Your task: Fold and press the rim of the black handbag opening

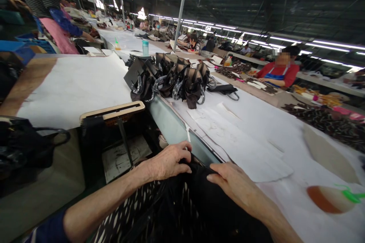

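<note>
Low in the middle of the view, a soft black bag (208,193) lies over my lap, with its upper edge drawn between my two hands. My left hand (172,161) grips that edge on the left, fingers curled and thumb pressed on the material. On the other side my right hand (236,182) pinches the same edge between thumb and fingers. The bag's lower part blends into dark patterned clothing, so its full outline cannot be made out. Ahead, several dark bags (191,87) with plastic-wrapped handles stand bunched on the white-covered table (245,133).
A narrow padded frame (114,111) on a post stands at left, beside a black bag (25,144). A bottle of amber liquid (327,199) with a green nozzle lies right. A turquoise cup (145,47) stands behind the bags. Co-workers sit and stand farther off.
</note>
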Demonstrator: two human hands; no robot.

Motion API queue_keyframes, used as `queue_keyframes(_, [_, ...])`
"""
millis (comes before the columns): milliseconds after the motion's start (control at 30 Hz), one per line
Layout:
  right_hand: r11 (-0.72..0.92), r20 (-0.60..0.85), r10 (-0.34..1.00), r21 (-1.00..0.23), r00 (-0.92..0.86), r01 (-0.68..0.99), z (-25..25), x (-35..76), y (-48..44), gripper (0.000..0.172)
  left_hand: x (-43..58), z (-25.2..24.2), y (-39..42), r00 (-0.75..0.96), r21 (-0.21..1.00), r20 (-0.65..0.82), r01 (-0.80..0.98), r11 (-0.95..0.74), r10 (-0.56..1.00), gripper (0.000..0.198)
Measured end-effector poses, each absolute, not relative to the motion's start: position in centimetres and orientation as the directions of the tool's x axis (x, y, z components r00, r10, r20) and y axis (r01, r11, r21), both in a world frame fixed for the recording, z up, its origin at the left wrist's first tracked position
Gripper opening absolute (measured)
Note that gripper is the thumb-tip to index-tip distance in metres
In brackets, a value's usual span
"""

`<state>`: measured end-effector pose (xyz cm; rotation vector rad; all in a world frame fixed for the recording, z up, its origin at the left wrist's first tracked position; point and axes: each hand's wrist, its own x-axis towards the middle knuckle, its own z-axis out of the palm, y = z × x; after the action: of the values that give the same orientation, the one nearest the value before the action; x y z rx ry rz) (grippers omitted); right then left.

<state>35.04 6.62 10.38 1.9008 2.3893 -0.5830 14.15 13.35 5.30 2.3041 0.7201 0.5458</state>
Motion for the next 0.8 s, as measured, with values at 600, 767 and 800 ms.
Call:
queue_keyframes(600, [0.135, -0.279, 0.932, -0.321, -0.23, 0.937, 10.5, 35.2, 6.2, 0.027, 15.5, 4.2, 13.8, 0.571, 0.76, 0.153, 0.455, -0.465, 0.807, 0.008])
queue_keyframes(767, [0.14, -0.278, 0.932, -0.316, -0.233, 0.938, 10.3, 35.4, 6.1, 0.028, 16.0, 3.7, 14.1, 0.565, 0.772, 0.135, 0.454, -0.444, 0.814, 0.009])
queue_keyframes(800, [0.139, -0.28, 0.932, -0.316, -0.232, 0.939, 10.3, 35.5, 6.1, 0.029, 16.1, 3.7, 14.2, 0.564, 0.777, 0.127, 0.455, -0.435, 0.816, 0.01])
